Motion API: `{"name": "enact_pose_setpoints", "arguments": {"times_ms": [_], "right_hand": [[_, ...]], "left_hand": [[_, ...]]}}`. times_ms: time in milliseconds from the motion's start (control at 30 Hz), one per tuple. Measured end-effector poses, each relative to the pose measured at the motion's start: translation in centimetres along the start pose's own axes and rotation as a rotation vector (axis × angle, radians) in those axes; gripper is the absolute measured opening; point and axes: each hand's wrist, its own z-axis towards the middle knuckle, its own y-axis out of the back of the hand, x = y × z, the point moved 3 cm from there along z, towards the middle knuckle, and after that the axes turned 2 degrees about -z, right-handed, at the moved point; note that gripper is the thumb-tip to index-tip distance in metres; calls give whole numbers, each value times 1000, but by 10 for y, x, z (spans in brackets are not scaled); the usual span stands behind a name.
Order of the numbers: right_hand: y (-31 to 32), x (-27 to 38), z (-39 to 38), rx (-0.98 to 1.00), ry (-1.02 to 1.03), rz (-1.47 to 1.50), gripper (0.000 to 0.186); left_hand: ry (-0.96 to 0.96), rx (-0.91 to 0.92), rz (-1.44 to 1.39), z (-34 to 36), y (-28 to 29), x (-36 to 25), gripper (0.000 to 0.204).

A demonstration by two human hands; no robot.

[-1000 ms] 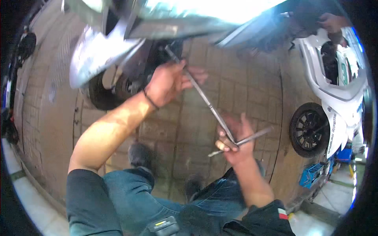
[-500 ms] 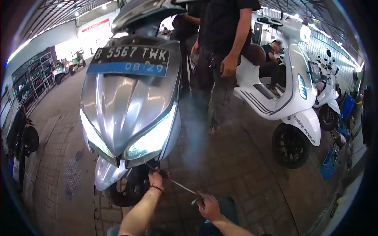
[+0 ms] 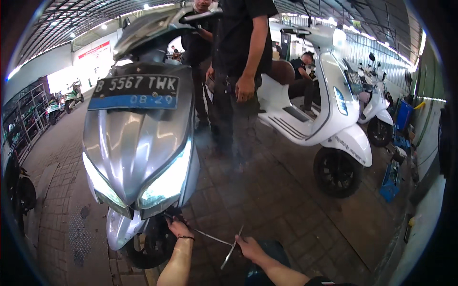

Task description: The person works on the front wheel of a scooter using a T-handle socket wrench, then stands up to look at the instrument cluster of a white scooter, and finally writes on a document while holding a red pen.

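Observation:
Beneath the lit headlight of a silver scooter (image 3: pixel 129 133), my left hand (image 3: pixel 179 227) grips the shaft of a long metal T-handle tool (image 3: pixel 212 237) beside the front fork. The tool's far end is hidden under the body, above the front tyre (image 3: pixel 157 250) and next to the silver mudguard (image 3: pixel 117 226). Lower right, my right hand (image 3: pixel 249 246) holds the tool's crossbar, which slants down to the left.
Two people in dark clothes (image 3: pixel 238 47) stand beside the scooter. A white scooter (image 3: pixel 312 119) is to the right, with a seated person (image 3: pixel 300 71) behind it. Blue tool trays (image 3: pixel 389 183) lie along the right wall. More scooters (image 3: pixel 71 95) stand far left.
My view has lifted from the floor to the scooters and people. The tool's far end has gone under the silver scooter's front, and the crossbar has turned more upright in the picture.

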Motion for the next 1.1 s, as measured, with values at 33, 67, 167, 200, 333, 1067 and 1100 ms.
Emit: {"name": "enact_pose_setpoints", "arguments": {"times_ms": [33, 67, 167, 200, 333, 1067, 1100], "right_hand": [[2, 11, -9, -97, 181, -209, 37], [6, 31, -26, -189, 366, -415, 39], [11, 53, -58, -430, 900, -635, 37], [11, 52, -66, -509, 1075, -641, 36], [-6, 19, -39, -224, 541, -344, 30], [2, 24, -32, -141, 420, -337, 33], [-4, 22, -26, -22, 202, -278, 34]], "left_hand": [[6, 7, -19, 5, 5, -3, 24], [-5, 6, 10, 8, 8, -7, 22], [-19, 24, 63, 10, 9, -12, 16], [-15, 41, 59, 10, 9, -12, 15], [40, 64, 10, 5, 3, -6, 14], [-11, 97, 87, 10, 4, -9, 7], [-20, 97, 101, 7, 3, -11, 7]]}}
